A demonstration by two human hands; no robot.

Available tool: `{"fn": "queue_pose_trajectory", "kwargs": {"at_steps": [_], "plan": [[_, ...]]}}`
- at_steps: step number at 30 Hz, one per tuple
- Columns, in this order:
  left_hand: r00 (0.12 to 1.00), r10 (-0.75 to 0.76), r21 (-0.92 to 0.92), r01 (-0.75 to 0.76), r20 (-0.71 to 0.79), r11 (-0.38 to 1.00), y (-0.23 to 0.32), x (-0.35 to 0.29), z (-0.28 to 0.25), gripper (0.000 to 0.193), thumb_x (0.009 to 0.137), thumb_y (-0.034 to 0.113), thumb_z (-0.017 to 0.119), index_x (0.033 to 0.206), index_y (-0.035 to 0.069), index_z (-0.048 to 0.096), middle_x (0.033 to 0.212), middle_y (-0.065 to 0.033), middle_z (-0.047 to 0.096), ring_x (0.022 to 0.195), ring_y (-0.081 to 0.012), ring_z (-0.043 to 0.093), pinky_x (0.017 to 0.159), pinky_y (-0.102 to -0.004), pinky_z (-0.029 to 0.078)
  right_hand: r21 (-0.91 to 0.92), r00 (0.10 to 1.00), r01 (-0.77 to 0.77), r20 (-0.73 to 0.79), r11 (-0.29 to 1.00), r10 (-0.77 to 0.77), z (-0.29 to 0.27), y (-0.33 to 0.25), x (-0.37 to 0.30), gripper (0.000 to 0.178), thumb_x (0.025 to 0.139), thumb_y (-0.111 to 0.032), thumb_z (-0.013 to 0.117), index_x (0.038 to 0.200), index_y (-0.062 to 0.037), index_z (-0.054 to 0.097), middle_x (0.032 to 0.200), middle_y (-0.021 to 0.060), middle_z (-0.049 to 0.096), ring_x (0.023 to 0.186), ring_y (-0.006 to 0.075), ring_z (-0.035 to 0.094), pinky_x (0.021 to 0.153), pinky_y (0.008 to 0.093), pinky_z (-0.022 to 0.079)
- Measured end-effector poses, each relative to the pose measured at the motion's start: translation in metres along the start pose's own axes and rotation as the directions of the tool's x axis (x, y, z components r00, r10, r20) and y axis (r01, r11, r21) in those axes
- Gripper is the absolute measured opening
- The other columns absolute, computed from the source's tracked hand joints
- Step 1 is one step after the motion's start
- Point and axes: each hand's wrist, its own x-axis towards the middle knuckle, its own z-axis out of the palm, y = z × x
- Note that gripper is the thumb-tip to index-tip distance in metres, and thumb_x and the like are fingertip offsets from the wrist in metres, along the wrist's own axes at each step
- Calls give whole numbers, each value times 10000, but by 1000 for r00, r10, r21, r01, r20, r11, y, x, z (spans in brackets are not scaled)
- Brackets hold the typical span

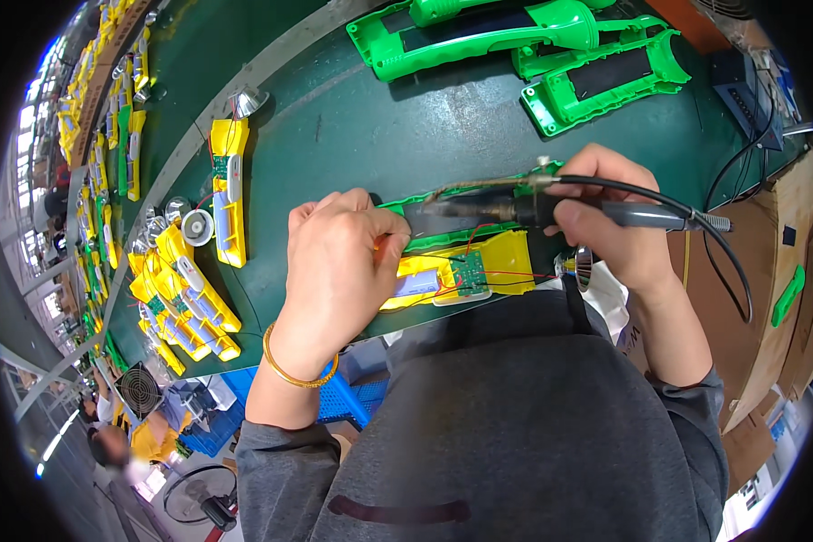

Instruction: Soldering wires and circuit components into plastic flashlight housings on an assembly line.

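Note:
My right hand (619, 221) grips a soldering iron (646, 215) with a black cable and a thin metal feed tube; its tip points left, blurred, above a green flashlight half-shell (443, 242). Fingers pinched together, my left hand (334, 257) is at the left end of that shell; what it pinches is hidden. Nearer me lies a yellow flashlight half-shell (510, 257), partly under the left hand. It carries a blue battery cell (415, 284) and a green circuit board (468, 273). Red and dark wires run from the board toward a shiny reflector (576, 265) below my right hand.
Large green flashlight shells (488, 41) lie at the far side. One yellow assembly (230, 190) and a pile of several yellow assemblies (185, 303) are to the left. A dark box (742, 99) with cables stands far right, beside cardboard (741, 298). Farther left, more assemblies line a belt.

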Motion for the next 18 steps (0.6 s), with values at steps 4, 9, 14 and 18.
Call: {"fn": "queue_pose_trajectory", "kwargs": {"at_steps": [4, 9, 14, 18], "plan": [[1000, 4, 23, -4, -18, 1000, 5, 2, 0, 23, 694, 65, 653, 691, 88, 655, 669, -74, 502, 742, -262, 533, 752, -398, 358, -248, 989, 130, 103, 960, -107, -5, -3, 4, 132, 733, -3, 660, 837, -4, 580, 761, 10, 603, 693, 58, 553, 626, 212, 442], [999, 9, 103, -5, -39, 995, 13, 6, 1, 21, 689, 73, 654, 683, 92, 664, 666, -73, 512, 738, -258, 537, 753, -404, 357, -241, 978, 191, 124, 951, -165, -5, 1, 7, 120, 732, -15, 679, 804, -6, 584, 743, 5, 591, 667, 47, 508, 600, 209, 415], [997, 1, 171, 12, -77, 985, 21, 8, 2, 14, 671, 74, 658, 675, 72, 672, 669, -77, 546, 733, -254, 555, 752, -410, 361, -257, 988, 86, 143, 963, -50, -8, 0, 7, 123, 734, -28, 690, 795, -9, 585, 706, -9, 572, 642, 44, 476, 566, 212, 386], [996, 4, 188, 12, -84, 982, 23, 8, 2, 20, 664, 74, 663, 676, 61, 672, 673, -80, 556, 735, -255, 562, 753, -412, 364, -309, 987, 31, 161, 951, 20, -7, -3, 9, 126, 744, -41, 692, 797, -4, 583, 686, -20, 566, 631, 36, 469, 551, 205, 378]]}}
